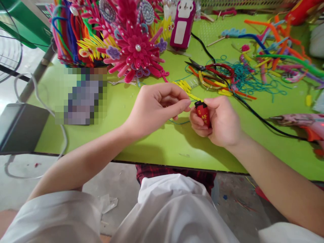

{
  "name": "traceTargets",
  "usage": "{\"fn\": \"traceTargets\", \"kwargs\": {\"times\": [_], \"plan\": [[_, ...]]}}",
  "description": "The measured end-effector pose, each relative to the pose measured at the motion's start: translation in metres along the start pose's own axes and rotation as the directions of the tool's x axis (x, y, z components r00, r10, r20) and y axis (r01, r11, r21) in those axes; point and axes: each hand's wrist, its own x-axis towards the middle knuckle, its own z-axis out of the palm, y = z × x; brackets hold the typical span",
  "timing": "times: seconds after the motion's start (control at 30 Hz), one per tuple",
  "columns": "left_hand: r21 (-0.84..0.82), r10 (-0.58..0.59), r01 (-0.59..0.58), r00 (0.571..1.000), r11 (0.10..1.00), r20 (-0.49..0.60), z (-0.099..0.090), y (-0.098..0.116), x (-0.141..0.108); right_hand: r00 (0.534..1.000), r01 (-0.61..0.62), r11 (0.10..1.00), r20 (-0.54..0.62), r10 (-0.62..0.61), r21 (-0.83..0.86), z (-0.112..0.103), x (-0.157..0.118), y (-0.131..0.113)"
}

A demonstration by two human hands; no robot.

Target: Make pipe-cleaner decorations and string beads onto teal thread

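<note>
My right hand (217, 121) is wrapped round a red lighter (203, 114) with a black top, its thumb beside the top. Just left of it, my left hand (159, 106) is closed in a pinch, fingertips close to the lighter's top. What the pinch holds is too small to make out. A thin teal thread (180, 123) curves below the left fingertips. No flame shows at the lighter. Beyond the hands lie short yellow fuzzy pieces (186, 86) and red-handled scissors (219, 69), their blades pointing left.
A pink fuzzy-stem flower arrangement (138, 49) stands at the back, near bundled coloured stems (73, 37). A purple box (182, 25), tangled teal thread (249, 79) and a glue gun (303, 123) are rightward. A black cord (258, 116) crosses the green table (157, 152). A blurred-out rectangle (82, 99) lies left.
</note>
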Motion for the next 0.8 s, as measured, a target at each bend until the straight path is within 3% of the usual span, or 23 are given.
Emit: {"fn": "traceTargets", "kwargs": {"times": [0.2, 0.6, 0.7, 0.8], "plan": [[0.007, 0.016, -0.016, 1.000, 1.000, 0.002, 0.0001, -0.0009, 0.0009, 0.998, 0.030, 1.000, -0.048, -0.030, 0.009, 0.0010, 0.0010, -0.0001], [0.003, 0.014, -0.014, 1.000, 1.000, 0.011, -0.0001, 0.0011, 0.0007, 1.000, 0.024, 1.000, 0.014, -0.024, 0.000, 0.0014, -0.0022, 0.0023], [0.016, 0.011, -0.011, 1.000, 1.000, 0.010, -0.0003, 0.0008, 0.0008, 1.000, 0.026, 1.000, -0.011, -0.026, 0.001, 0.0010, -0.0018, 0.0019], [0.020, 0.007, -0.007, 1.000, 1.000, 0.004, -0.0007, 0.0004, 0.0015, 0.986, 0.102, 0.994, -0.126, -0.106, -0.034, -0.0031, -0.0031, -0.0003]]}}
